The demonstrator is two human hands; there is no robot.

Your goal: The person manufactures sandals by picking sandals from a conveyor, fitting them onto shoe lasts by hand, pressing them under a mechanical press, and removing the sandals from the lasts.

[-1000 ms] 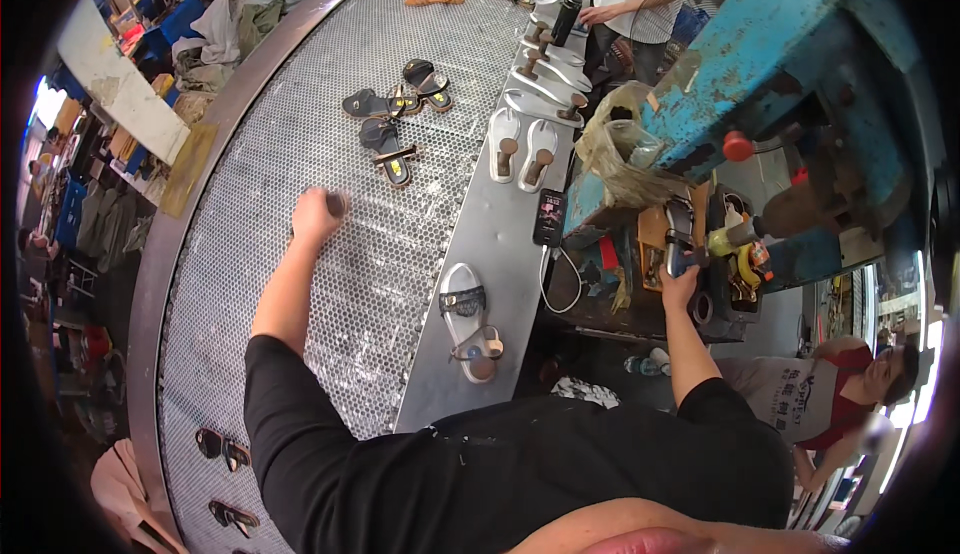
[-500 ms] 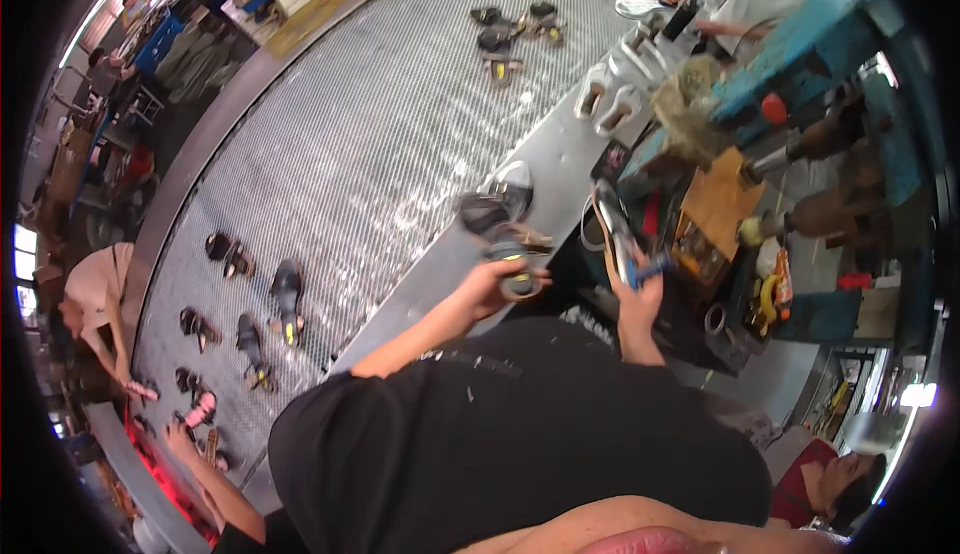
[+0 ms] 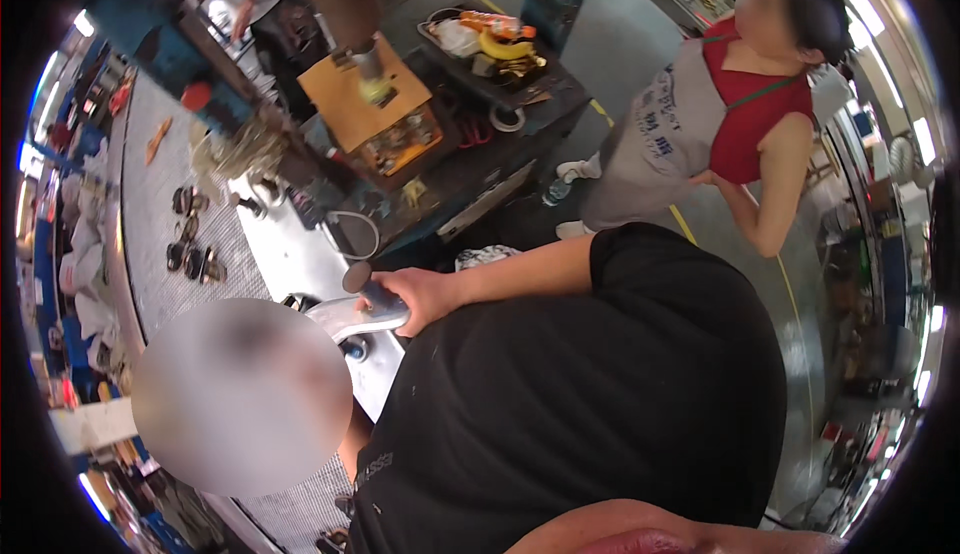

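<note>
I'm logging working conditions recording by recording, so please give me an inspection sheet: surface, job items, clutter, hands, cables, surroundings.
Surface: metal ledge with bright glare, beside a mesh bed.
Job items: silver-soled heeled shoe held above the ledge; dark sandals on the mesh bed.
Clutter: banana and orange package in a tray on the bench; brown board nearby.
Hands: right hand grips the shoe near its heel; left hand hidden by a blurred patch.
Cables: pale loop beside the bench; ends unclear.
Surroundings: co-worker in red top and grey apron stands to the right; yellow floor line.
</note>
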